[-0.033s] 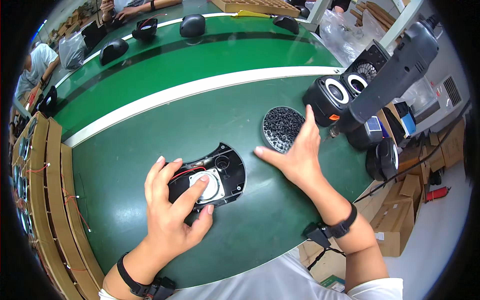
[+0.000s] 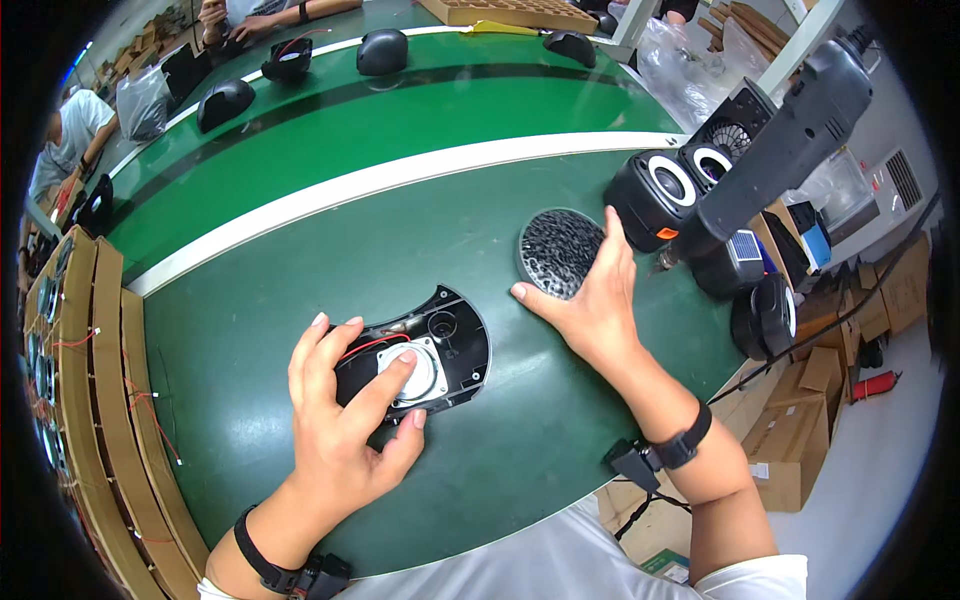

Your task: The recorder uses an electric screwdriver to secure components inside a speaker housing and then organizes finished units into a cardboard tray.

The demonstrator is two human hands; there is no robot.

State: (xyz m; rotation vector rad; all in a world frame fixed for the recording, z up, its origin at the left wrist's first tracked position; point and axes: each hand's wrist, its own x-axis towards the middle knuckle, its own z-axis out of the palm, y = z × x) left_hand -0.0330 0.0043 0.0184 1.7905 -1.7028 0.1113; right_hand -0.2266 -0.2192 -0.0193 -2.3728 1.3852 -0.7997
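My left hand (image 2: 350, 415) is gripping a black plastic housing (image 2: 466, 350) that lies on the green table. Its index finger rests on the square-framed speaker (image 2: 425, 372) set in the housing, while the thumb is at the near edge and the other fingers reach the left end. A red wire (image 2: 375, 343) runs beside the speaker. To the right, my right hand (image 2: 597, 305) has thumb and fingers around the side of a round dish (image 2: 560, 250) full of small dark screw-like pieces, blurred in this frame.
A dark power screwdriver (image 2: 780, 150) hangs at the right, over black speaker units (image 2: 650, 200). Cardboard trays (image 2: 115, 400) of speakers line the left. Beyond a white rail, black shells (image 2: 383, 52) sit on a green conveyor (image 2: 440, 95). Other people work across it.
The round dish has shifted slightly away and to the left with my right hand, and its contents have become blurred. My left hand and the housing have barely moved.
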